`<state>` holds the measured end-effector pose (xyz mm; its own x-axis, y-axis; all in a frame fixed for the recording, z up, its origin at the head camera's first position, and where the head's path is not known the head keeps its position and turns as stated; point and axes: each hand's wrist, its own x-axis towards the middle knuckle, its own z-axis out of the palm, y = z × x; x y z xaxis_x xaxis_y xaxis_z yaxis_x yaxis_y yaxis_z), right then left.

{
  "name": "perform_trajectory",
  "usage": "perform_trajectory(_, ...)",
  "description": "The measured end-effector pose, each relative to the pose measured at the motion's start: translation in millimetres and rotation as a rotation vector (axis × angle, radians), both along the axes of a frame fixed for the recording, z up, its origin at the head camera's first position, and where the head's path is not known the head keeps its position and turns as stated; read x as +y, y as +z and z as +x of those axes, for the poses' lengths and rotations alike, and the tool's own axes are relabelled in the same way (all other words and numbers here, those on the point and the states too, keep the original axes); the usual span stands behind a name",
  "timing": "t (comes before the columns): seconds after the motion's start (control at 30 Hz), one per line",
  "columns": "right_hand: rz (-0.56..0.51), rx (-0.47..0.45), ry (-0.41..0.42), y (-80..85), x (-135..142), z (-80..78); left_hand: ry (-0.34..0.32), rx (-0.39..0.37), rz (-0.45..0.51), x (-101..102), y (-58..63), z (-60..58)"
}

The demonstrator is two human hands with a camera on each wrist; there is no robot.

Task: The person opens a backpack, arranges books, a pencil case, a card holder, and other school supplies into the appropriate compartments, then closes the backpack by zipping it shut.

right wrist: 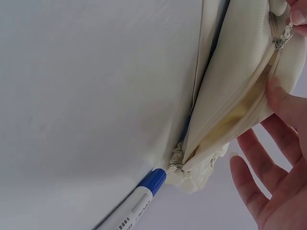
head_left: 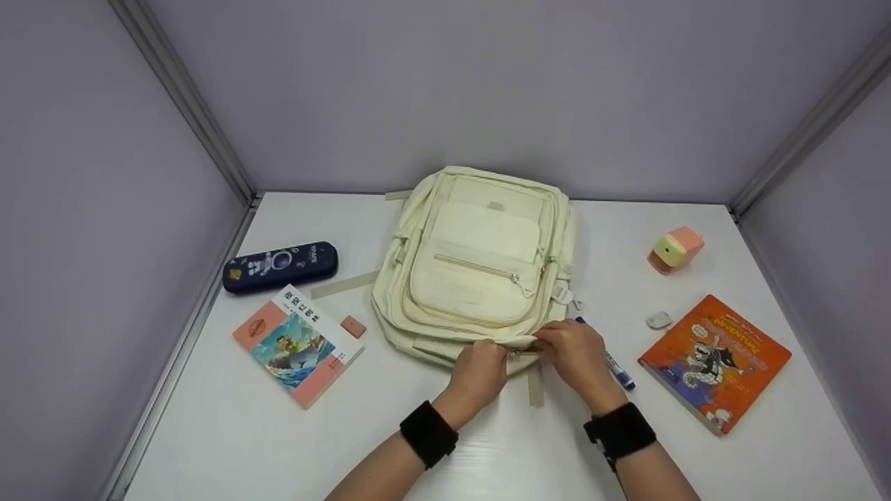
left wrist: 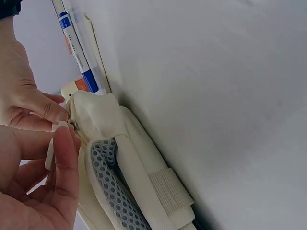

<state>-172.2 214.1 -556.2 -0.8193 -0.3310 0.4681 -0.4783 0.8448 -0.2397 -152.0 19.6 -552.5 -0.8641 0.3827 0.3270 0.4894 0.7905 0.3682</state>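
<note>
Probably floppy, the backpack point(head_left: 484, 229) needs holding by its edge; my right hand point(head_left: 576, 351) grips there; my left hand point(head_left: 480, 374) pinches the zipper pull point(right wrist: 287, 33).

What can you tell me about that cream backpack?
The cream backpack looks like fabric, with a zipped front pocket, gray mesh padding and pale straps. It lies front side up on the white table. Along its near end, a zipper stands partly open; the left hand pinches its silvery pull, while the right hand holds the opening's edge.
</note>
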Motion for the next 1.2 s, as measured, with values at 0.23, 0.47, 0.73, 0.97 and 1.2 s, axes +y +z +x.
perform_trajectory(0.23, -0.009, 0.000, 0.008, 0.1, 0.5, -0.4, 0.038, -0.014, -0.092, -18.8, 7.0, 2.1)
perform_trajectory(0.47, -0.031, -0.010, 0.039, 0.8, 3.7, 0.0, 0.072, -0.042, -0.084, -39.6, 14.2, 2.2)
perform_trajectory(0.73, -0.033, -0.050, 0.047, 2.2, 11.3, 1.9, 0.106, -0.036, -0.003, -69.2, 18.0, -3.2)
perform_trajectory(0.97, -0.042, -0.074, 0.020, 2.3, 16.8, 3.0, 0.140, 0.050, 0.031, -95.9, 20.1, -15.0)
perform_trajectory(1.2, -0.059, -0.082, 0.008, 0.5, 19.4, 2.9, 0.165, 0.043, 0.052, -116.5, 17.9, -22.5)
